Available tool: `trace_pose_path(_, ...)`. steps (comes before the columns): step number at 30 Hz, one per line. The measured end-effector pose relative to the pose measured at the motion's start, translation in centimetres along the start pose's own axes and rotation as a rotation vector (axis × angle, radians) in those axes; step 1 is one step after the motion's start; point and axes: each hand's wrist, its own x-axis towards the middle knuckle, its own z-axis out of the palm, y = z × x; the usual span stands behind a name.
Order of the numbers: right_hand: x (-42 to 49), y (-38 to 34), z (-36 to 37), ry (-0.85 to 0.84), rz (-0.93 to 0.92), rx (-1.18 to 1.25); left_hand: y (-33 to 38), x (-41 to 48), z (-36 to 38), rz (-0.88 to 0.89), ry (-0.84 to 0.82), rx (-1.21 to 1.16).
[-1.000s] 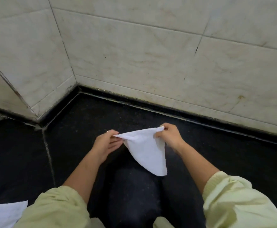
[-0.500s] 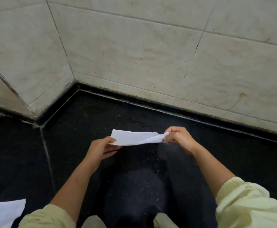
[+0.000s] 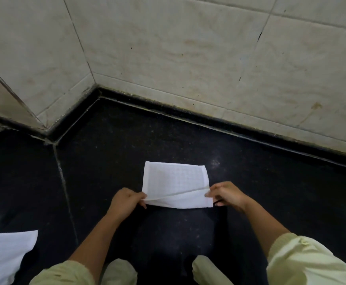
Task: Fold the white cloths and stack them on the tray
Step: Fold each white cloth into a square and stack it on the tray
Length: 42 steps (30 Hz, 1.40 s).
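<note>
1. Black speckled stone surface (image 3: 106,161) runs back to a cream tiled wall (image 3: 188,58).
2. One white cloth (image 3: 174,182) lies in the middle of that surface, its far part flat and its near edge raised in a fold.
3. Left hand (image 3: 124,202) pinches the near left corner in a fingertip grip; right hand (image 3: 225,194) pinches the near right edge likewise.
4. Another white cloth (image 3: 5,254) lies at the lower left, well apart.

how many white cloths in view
2. One cloth on the dark surface, pinched by left hand and right hand; another cloth at the lower-left edge, cropped. More may be hidden.
</note>
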Motion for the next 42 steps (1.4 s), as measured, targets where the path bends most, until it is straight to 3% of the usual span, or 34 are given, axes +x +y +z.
trace_pose_path(5, 1.5, -1.0, 0.0, 0.117, -0.068, 0.075, 1.6, 2.0, 0.4, 0.004, -0.003, -0.218)
trace_pose_path(10, 3.6, -1.6, 0.6, 0.261, -0.132, 0.061, 2.6, 4.2, 0.7, 0.003, 0.048, -0.257)
trace_pose_path(17, 5.7, -2.5, 1.1, 0.386, -0.13, -0.147, 3.3, 7.4, 1.4, 0.113, 0.079, 0.067)
trace_pose_path(25, 7.0, -3.0, 1.9, 0.487, -0.093, -0.366, 2.5, 9.4, 1.9, 0.186, 0.098, 0.213)
trace_pose_path(29, 6.0, -2.6, 2.1, 0.588, -0.2, -0.432, 1.4, 8.7, 2.1, 0.238, 0.203, 0.266)
trace_pose_path(34, 4.1, -1.1, 3.6, 0.507, -0.393, -0.577, -0.1, 6.8, 3.3, 0.316, 0.249, 0.364)
trace_pose_path(37, 3.1, 0.3, 4.2, 0.472, -0.364, -0.664, -1.2, 6.1, 3.8, 0.277, 0.24, 0.347)
trace_pose_path(42, 2.5, 1.6, 3.8, 0.519, -0.244, -0.585, -2.2, 5.5, 3.4, 0.249, 0.223, 0.22)
